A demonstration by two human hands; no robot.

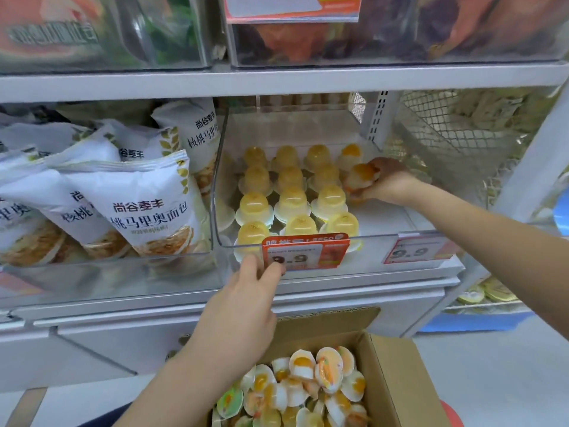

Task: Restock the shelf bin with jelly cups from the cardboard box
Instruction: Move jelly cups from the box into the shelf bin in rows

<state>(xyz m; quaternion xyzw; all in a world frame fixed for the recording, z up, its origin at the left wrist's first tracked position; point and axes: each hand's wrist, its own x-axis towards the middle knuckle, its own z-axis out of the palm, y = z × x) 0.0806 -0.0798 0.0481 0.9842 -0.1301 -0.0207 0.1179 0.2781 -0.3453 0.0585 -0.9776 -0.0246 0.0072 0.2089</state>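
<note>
A clear shelf bin (381, 234) on the middle shelf holds several yellow jelly cups (292, 200) standing upside down in rows. My right hand (386, 180) reaches into the bin's back right part and grips an orange-topped jelly cup (361, 177) beside the rows. My left hand (246, 297) is stretched up to the bin's front wall, fingertips touching it next to the orange price tag (306, 251); it holds nothing. Below, an open cardboard box (391, 374) is filled with several loose jelly cups (311, 383).
A neighbouring clear bin to the left holds white bread bags (132, 208). Above are bins of packaged snacks (369, 29). A wire mesh basket (455, 134) stands to the right, with a second price tag (415, 251) below it. White shelf edge (277, 81) overhangs the bin.
</note>
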